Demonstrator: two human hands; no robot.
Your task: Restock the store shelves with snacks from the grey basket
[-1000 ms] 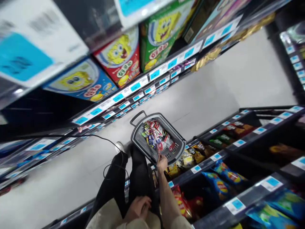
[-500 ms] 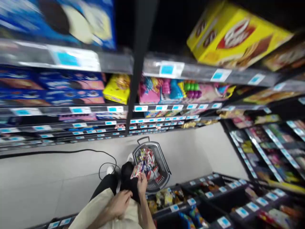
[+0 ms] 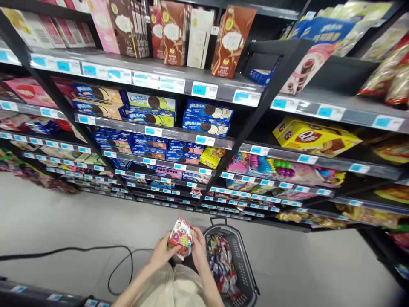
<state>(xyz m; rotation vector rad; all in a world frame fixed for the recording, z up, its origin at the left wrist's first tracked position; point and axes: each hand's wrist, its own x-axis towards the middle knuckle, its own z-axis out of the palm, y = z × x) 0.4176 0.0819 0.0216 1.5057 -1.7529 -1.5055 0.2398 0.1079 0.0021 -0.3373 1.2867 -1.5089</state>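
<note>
Between my two hands, in front of my body, is a small candy bag point(image 3: 180, 237), white and red with colourful lettering. My left hand point(image 3: 163, 251) grips its left side, with the thumb across the front. On the opposite edge, my right hand point(image 3: 198, 247) has its fingers closed on the bag. A grey shopping basket point(image 3: 244, 260) stands on the floor just right of my right hand. Several shiny snack packets point(image 3: 220, 260) lie in it, mostly red, white and blue.
Shelves ahead carry blue cookie boxes point(image 3: 207, 118), tall brown boxes point(image 3: 232, 40) and a yellow cake box point(image 3: 315, 137). A black cable point(image 3: 73, 248) loops over the floor point(image 3: 297, 264) at left. Another shelf edge point(image 3: 38, 294) lies at lower left.
My right hand has lifted the candy bag from over the basket towards my body. My left hand has come up from my lap and taken hold of it. The view has swung left and up.
</note>
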